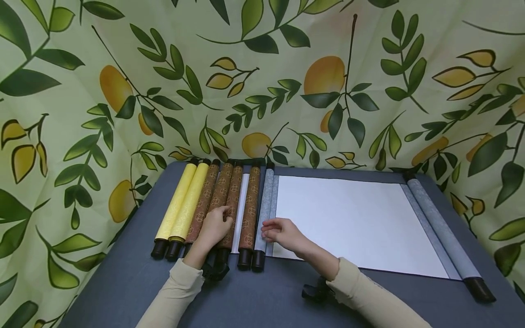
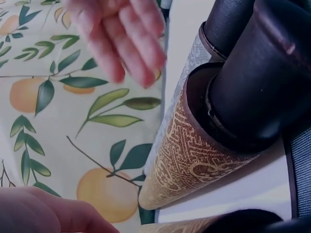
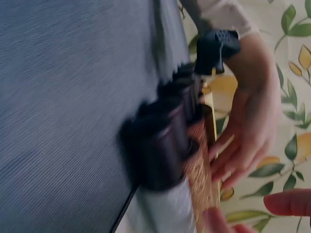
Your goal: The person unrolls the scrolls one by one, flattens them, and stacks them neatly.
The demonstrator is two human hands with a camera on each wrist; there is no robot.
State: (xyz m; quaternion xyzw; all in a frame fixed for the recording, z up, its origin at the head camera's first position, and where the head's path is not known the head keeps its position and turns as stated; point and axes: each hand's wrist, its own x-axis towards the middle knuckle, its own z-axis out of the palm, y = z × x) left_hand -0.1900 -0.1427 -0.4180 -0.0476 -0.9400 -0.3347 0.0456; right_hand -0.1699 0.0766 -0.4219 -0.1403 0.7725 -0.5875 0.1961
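My left hand (image 1: 215, 224) lies over the brown patterned scrolls, its fingertips right at a brown roller (image 1: 234, 200). In the right wrist view that left hand (image 3: 250, 131) has its fingers stretched along the scroll. My right hand (image 1: 285, 234) hovers with loosely bent fingers at the left roller (image 1: 264, 214) of a grey-blue scroll, holding nothing. The white sheet (image 1: 348, 218) of this scroll is spread out to a right-hand roller (image 1: 447, 232). Another brown roller (image 1: 249, 209), patterned in gold (image 2: 194, 150), stands between my hands, with a narrow white strip (image 1: 240, 209) beside it.
Two yellow scrolls (image 1: 180, 205) lie side by side at the left of the row, all with dark end knobs. A blue-grey cloth (image 1: 262, 300) covers the table. Behind it hangs a curtain (image 1: 262, 68) printed with leaves and fruit.
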